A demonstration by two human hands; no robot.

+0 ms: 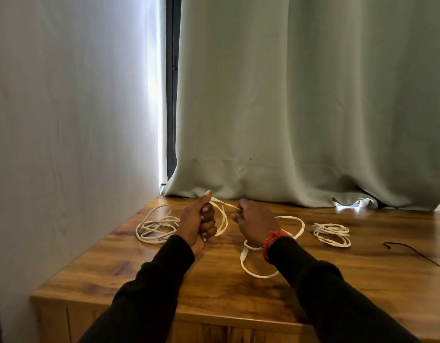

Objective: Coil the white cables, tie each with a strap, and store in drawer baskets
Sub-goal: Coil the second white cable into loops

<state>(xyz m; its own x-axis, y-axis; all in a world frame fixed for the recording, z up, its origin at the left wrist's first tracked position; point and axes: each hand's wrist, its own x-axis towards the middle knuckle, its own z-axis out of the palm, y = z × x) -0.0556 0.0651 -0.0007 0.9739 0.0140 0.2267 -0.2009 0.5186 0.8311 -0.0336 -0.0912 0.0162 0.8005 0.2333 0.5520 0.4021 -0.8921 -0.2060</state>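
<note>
On the wooden bench point(214, 288), slack white flat cable point(247, 262) trails to the right hand point(254, 222), whose grip pinches it; the left hand point(198, 222) holds the loops. Feed even, untwisted turns.

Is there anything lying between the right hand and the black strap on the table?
Yes. A small coil of white cable lies on the table between the right hand and the strap. The hand also pinches the cable being coiled, which it must release first.
</note>
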